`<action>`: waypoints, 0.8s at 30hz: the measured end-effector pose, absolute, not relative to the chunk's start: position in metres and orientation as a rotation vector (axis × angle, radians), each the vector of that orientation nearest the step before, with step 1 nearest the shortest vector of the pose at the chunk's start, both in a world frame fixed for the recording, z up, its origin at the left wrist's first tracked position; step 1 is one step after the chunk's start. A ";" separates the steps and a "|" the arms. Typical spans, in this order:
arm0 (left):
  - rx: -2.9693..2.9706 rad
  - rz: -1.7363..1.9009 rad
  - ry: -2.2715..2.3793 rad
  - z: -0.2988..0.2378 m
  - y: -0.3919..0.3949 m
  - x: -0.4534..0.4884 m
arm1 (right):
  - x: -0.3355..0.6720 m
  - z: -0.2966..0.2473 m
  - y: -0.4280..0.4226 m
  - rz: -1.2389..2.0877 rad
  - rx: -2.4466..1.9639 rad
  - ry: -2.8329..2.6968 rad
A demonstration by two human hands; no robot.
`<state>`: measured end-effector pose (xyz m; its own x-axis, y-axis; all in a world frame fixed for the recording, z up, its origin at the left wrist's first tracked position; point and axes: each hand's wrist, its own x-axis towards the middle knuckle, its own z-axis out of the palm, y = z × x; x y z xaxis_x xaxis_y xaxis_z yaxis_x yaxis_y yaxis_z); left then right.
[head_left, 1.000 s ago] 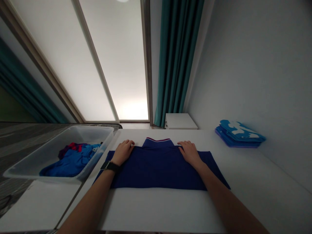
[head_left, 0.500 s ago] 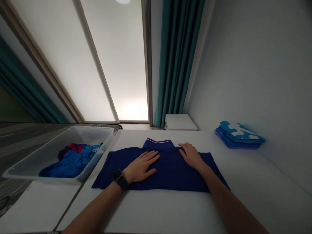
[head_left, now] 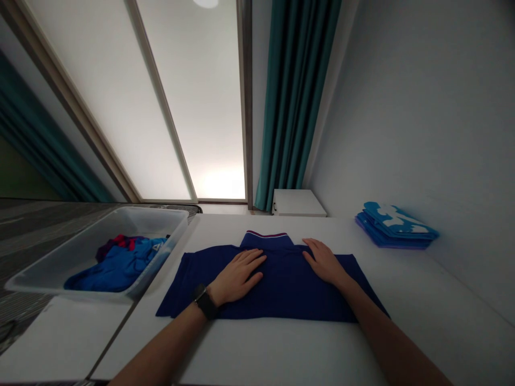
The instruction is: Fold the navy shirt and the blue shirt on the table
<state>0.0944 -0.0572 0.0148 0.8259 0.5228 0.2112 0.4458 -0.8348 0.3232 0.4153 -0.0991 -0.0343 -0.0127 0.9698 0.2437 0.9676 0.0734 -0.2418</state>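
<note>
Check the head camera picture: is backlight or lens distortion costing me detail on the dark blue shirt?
Head view: the bright frosted window backlights the room, so the dark blue polo shirt on the white table reads nearly flat, creases hard to tell; left hand and right hand, flat on it, look sharp; wide-angle stretch slants the window frame and teal curtain.

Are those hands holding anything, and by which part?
Nothing is gripped. The left hand and right hand lie flat and open on the navy shirt, left on its chest, right below the collar.

Home room: teal curtains (head_left: 295, 102), sliding window (head_left: 177, 107), laundry tub (head_left: 52, 271), folded clothes (head_left: 394, 225).
</note>
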 end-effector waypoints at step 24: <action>2.293 0.294 1.143 0.025 0.041 0.107 | 0.372 0.032 -0.036 0.555 -2.265 -1.972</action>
